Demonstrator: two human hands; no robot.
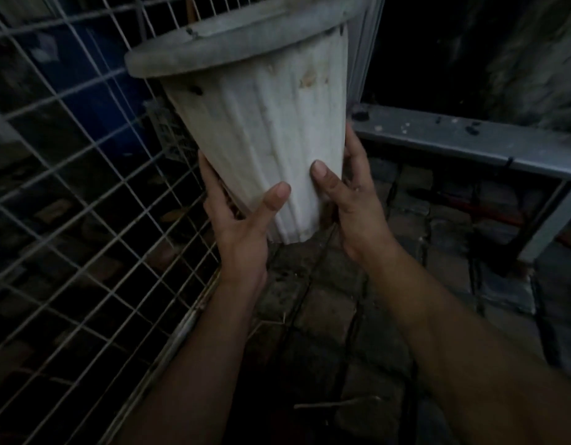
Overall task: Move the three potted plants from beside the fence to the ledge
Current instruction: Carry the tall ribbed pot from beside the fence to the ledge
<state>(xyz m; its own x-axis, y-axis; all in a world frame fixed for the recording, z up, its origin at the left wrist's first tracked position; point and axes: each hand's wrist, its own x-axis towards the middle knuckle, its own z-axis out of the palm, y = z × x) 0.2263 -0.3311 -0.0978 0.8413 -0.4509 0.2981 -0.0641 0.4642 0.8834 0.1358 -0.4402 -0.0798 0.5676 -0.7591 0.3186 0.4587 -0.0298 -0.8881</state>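
Both hands are cradling a tall white pot (265, 130), ribbed plastic tapering to a narrow base under a wide, dusty rim. The left hand (242, 220) and right hand (348, 200) are clamping its lower sides, thumbs pressing the front, over worn brick paving (319, 303) just beside the wire-mesh fence (85, 187).

We see our left hand (242, 226) and right hand (348, 200) bare, each on a bare arm: left forearm (207, 348), right forearm (454, 332). Both thumbnails are short and trimmed. Faint dark smudges mark the right hand's fingers (353, 184).
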